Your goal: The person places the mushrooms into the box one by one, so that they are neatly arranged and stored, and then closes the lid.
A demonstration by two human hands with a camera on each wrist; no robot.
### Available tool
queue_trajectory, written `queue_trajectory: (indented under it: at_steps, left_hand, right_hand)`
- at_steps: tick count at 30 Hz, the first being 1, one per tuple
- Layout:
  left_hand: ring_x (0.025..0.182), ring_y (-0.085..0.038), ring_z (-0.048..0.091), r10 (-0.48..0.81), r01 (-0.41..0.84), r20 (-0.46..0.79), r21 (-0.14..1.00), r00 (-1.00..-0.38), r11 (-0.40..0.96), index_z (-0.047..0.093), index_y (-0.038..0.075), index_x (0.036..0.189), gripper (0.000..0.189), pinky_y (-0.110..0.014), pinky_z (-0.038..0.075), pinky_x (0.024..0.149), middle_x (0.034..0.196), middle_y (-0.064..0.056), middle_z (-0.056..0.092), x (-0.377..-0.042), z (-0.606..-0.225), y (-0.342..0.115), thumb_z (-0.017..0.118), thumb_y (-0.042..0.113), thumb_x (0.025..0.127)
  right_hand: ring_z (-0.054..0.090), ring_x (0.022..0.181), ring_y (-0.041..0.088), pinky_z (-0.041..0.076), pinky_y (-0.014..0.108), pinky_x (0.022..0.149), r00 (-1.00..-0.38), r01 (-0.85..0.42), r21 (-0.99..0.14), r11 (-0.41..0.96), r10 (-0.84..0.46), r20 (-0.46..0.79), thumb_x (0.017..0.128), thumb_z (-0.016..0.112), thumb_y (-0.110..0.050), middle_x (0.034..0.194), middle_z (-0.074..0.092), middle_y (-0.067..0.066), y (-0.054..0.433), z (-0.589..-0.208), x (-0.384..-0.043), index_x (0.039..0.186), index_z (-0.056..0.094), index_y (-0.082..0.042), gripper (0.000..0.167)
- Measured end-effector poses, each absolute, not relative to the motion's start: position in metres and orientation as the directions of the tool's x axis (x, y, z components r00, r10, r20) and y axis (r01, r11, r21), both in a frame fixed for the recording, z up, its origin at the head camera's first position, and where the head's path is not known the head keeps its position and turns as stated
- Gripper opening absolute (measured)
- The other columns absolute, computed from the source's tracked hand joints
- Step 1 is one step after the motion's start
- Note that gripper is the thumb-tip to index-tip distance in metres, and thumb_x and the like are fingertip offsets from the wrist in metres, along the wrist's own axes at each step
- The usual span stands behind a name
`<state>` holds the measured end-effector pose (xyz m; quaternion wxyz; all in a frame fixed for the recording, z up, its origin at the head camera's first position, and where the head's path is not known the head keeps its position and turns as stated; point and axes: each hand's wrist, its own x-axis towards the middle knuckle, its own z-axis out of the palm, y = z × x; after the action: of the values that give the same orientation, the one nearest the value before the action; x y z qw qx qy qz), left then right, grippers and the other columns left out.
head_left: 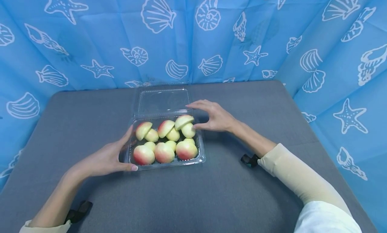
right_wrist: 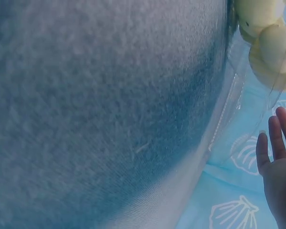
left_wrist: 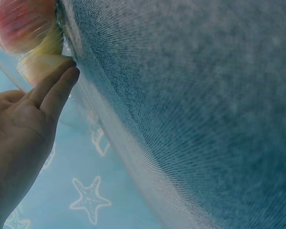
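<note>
A clear plastic clamshell box [head_left: 201, 157] lies on the grey table with its lid [head_left: 163, 100] folded back behind it. Inside are two rows of mushroom-shaped pieces with red-and-yellow caps, such as the front middle piece [head_left: 164, 153]. My left hand [head_left: 105, 159] is at the box's left side, fingers extended along the wall and thumb at the front left corner. My right hand [head_left: 214, 117] hovers by the back right corner, fingers reaching toward the lid's hinge side. Its thumb tip is right by the back right mushroom-shaped piece [head_left: 185, 124]. Both hands have their fingers fairly straight.
The grey tabletop [head_left: 193, 199] spreads around the box, with rounded back corners. Blue curtain cloth [head_left: 187, 38] printed with white shells and starfish hangs behind and beside it. Black straps, one of them the right wrist strap [head_left: 250, 160], sit below both forearms.
</note>
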<state>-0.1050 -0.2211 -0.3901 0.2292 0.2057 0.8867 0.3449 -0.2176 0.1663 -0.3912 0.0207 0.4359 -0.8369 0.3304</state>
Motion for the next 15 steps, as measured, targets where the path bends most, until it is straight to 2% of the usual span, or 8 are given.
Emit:
queue_trajectory:
  at_steps: [7, 15]
  left_hand:
    - [0.140, -0.044, 0.035, 0.514, 0.192, -0.279, 0.704, -0.812, 0.684, -0.010, 0.013, 0.159, 0.130, -0.059, 0.038, 0.105, 0.164, -0.023, 0.008, -0.104, -0.389, -0.220, 0.081, 0.055, 0.076]
    - [0.141, -0.044, 0.034, 0.509, 0.188, -0.280, 0.703, -0.814, 0.686, -0.010, 0.014, 0.159, 0.130, -0.059, 0.037, 0.105, 0.164, -0.022, 0.008, -0.104, -0.389, -0.221, 0.080, 0.056, 0.076]
  right_hand:
    - [0.052, 0.129, 0.024, 0.040, 0.047, 0.107, -0.671, -0.694, -0.570, 0.440, -0.682, 0.290, 0.083, 0.081, -0.035, 0.139, 0.058, 0.006, 0.170, -0.394, -0.224, 0.140, 0.057, -0.011, 0.066]
    - [0.058, 0.120, 0.026, 0.047, 0.047, 0.099, -0.759, -0.589, -0.627, 0.510, -0.616, 0.212, 0.087, 0.078, -0.031, 0.140, 0.055, 0.009, 0.178, -0.400, -0.235, 0.140, 0.056, -0.008, 0.062]
